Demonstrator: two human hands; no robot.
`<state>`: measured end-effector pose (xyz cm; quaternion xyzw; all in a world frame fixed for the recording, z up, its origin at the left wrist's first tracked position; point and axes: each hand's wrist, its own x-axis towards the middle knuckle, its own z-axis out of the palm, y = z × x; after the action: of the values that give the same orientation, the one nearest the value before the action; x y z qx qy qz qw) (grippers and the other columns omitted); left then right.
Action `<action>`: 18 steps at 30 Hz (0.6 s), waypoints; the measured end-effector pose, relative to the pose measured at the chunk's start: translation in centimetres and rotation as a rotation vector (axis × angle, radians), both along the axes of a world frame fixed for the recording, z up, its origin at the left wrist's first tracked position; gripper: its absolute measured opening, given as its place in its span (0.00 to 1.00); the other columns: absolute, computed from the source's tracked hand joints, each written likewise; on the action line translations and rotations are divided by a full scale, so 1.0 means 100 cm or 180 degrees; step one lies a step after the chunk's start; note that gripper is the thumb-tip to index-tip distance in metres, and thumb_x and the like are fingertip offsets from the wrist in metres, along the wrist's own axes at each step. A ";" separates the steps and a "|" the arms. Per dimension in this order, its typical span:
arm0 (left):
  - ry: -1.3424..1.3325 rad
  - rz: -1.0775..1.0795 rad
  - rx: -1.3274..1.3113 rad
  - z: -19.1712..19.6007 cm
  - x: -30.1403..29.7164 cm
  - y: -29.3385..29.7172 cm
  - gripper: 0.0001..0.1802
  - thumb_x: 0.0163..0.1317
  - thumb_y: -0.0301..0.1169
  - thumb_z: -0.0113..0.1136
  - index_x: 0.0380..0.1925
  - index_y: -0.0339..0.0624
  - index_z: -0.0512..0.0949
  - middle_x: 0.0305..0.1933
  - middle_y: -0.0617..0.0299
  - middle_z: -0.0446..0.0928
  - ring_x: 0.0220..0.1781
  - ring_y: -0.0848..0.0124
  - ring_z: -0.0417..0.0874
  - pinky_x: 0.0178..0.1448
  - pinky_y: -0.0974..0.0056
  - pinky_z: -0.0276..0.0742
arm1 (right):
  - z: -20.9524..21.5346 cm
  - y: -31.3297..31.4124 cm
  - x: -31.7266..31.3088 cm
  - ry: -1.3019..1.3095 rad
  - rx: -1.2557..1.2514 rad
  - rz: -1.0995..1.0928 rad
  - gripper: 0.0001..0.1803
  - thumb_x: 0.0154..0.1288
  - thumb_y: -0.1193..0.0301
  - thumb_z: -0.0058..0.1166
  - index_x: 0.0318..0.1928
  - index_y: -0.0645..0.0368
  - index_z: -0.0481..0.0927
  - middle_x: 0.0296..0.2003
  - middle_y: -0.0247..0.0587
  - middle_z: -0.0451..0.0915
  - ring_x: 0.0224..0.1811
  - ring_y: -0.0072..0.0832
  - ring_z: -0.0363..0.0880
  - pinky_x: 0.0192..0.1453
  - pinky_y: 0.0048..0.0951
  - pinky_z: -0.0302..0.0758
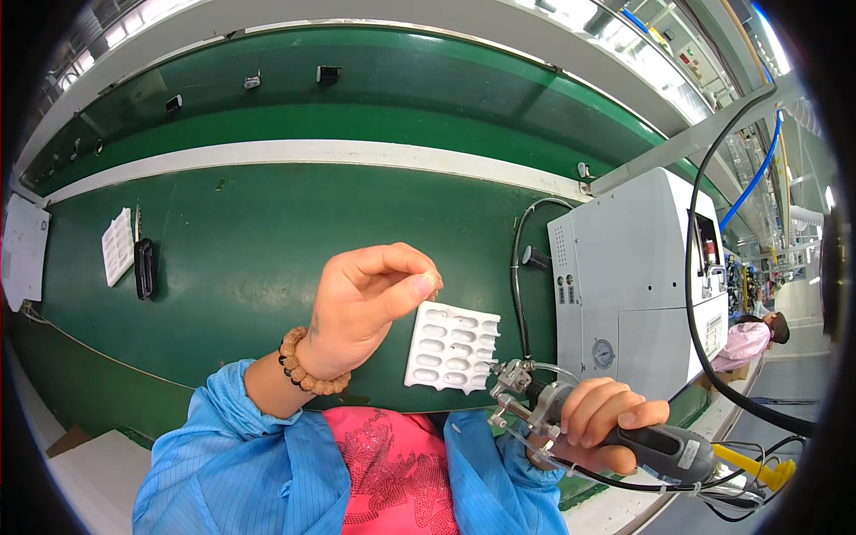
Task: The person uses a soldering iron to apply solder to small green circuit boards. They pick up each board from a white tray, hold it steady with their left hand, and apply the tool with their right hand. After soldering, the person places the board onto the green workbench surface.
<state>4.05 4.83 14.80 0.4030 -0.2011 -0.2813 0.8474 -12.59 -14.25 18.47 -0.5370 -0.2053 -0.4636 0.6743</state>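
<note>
My left hand (370, 303), a beaded bracelet (308, 367) round its wrist, pinches thumb and forefinger together just above the top left corner of a white moulded tray (434, 382). What those fingertips hold, if anything, is too small to make out. The tray has rows of oval recesses and lies on the green bench. Wrapped in my right hand (602, 419) is a dark grey powered screwdriver (670, 453) with a metal head fitting (515, 382), a thin clear tube and cables. Its tip points left, close to the tray's lower right edge.
A grey machine box (593, 276) with a gauge stands to the right, a black cable (517, 276) beside it. Another white tray (117, 247) and a black narrow case (145, 269) lie at the left. Beyond the white ledge (303, 153) runs a green conveyor belt (392, 94) carrying small parts.
</note>
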 end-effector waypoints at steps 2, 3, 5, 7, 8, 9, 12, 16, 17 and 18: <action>-0.0010 0.0001 0.0009 0.001 -0.001 -0.001 0.04 0.67 0.21 0.58 0.38 0.32 0.80 0.40 0.53 0.79 0.42 0.68 0.78 0.51 0.62 0.74 | 0.001 0.001 0.001 -0.0025 0.0018 -0.0034 0.24 0.67 0.59 0.65 0.38 0.63 0.65 0.15 0.35 0.71 0.11 0.23 0.70 0.12 0.25 0.71; 0.0003 -0.0002 0.0015 0.002 -0.002 -0.002 0.04 0.66 0.21 0.58 0.38 0.32 0.80 0.40 0.53 0.79 0.42 0.68 0.78 0.51 0.62 0.74 | 0.001 0.000 0.000 0.0006 -0.0017 -0.0014 0.24 0.67 0.59 0.65 0.38 0.63 0.65 0.15 0.35 0.71 0.11 0.23 0.70 0.12 0.25 0.71; 0.0021 0.0006 -0.0002 0.002 -0.003 -0.003 0.03 0.66 0.20 0.58 0.37 0.32 0.80 0.39 0.53 0.78 0.42 0.68 0.78 0.51 0.62 0.74 | 0.002 -0.002 -0.002 0.0066 -0.0075 0.0031 0.23 0.67 0.60 0.65 0.38 0.63 0.65 0.15 0.35 0.71 0.11 0.24 0.71 0.12 0.25 0.71; 0.0031 0.0028 -0.0048 0.000 -0.003 -0.003 0.03 0.65 0.20 0.58 0.37 0.33 0.80 0.39 0.54 0.78 0.42 0.68 0.78 0.51 0.62 0.74 | 0.000 -0.002 -0.003 0.0053 -0.0047 0.0063 0.23 0.67 0.60 0.65 0.38 0.63 0.65 0.16 0.35 0.71 0.11 0.24 0.71 0.12 0.25 0.72; 0.0025 0.0037 -0.0078 -0.001 -0.003 -0.003 0.03 0.65 0.19 0.59 0.37 0.33 0.80 0.39 0.54 0.78 0.43 0.68 0.78 0.51 0.62 0.74 | 0.000 -0.002 -0.003 0.0049 -0.0038 0.0076 0.23 0.67 0.60 0.65 0.38 0.63 0.65 0.16 0.35 0.71 0.11 0.24 0.71 0.12 0.25 0.72; 0.0019 0.0046 -0.0109 -0.003 -0.003 -0.003 0.03 0.65 0.19 0.59 0.37 0.33 0.80 0.39 0.54 0.78 0.43 0.68 0.78 0.51 0.62 0.74 | -0.001 -0.002 -0.003 0.0047 -0.0037 0.0060 0.23 0.67 0.60 0.65 0.38 0.63 0.65 0.16 0.35 0.71 0.11 0.24 0.71 0.13 0.25 0.72; -0.0008 0.0051 -0.0142 -0.004 -0.003 -0.002 0.04 0.64 0.18 0.59 0.37 0.34 0.80 0.39 0.54 0.78 0.43 0.68 0.78 0.51 0.62 0.74 | -0.001 -0.002 -0.002 0.0037 -0.0044 0.0032 0.23 0.67 0.60 0.65 0.38 0.63 0.65 0.16 0.36 0.72 0.12 0.24 0.71 0.13 0.26 0.72; 0.0001 0.0042 -0.0145 -0.002 -0.004 -0.003 0.04 0.65 0.17 0.58 0.38 0.33 0.80 0.40 0.54 0.78 0.43 0.68 0.78 0.51 0.62 0.74 | -0.001 -0.001 -0.002 0.0015 -0.0043 0.0031 0.23 0.67 0.60 0.65 0.38 0.63 0.65 0.16 0.35 0.72 0.12 0.24 0.71 0.13 0.26 0.72; -0.0010 0.0038 -0.0115 -0.002 -0.004 -0.002 0.04 0.65 0.17 0.58 0.38 0.33 0.80 0.40 0.54 0.78 0.43 0.67 0.78 0.51 0.62 0.74 | -0.001 0.000 -0.003 0.0011 -0.0030 0.0020 0.23 0.67 0.60 0.65 0.38 0.63 0.65 0.16 0.35 0.72 0.12 0.24 0.71 0.13 0.26 0.72; -0.0020 0.0034 -0.0086 -0.001 -0.004 -0.002 0.04 0.65 0.17 0.58 0.38 0.33 0.80 0.40 0.53 0.79 0.43 0.67 0.78 0.51 0.62 0.74 | -0.001 0.000 -0.003 0.0020 -0.0027 0.0016 0.23 0.67 0.61 0.65 0.38 0.63 0.65 0.16 0.35 0.72 0.12 0.24 0.71 0.13 0.26 0.72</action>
<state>3.61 4.65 14.65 0.3934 -0.2054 -0.2728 0.8536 -12.90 -14.26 18.41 -0.5407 -0.2065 -0.4593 0.6738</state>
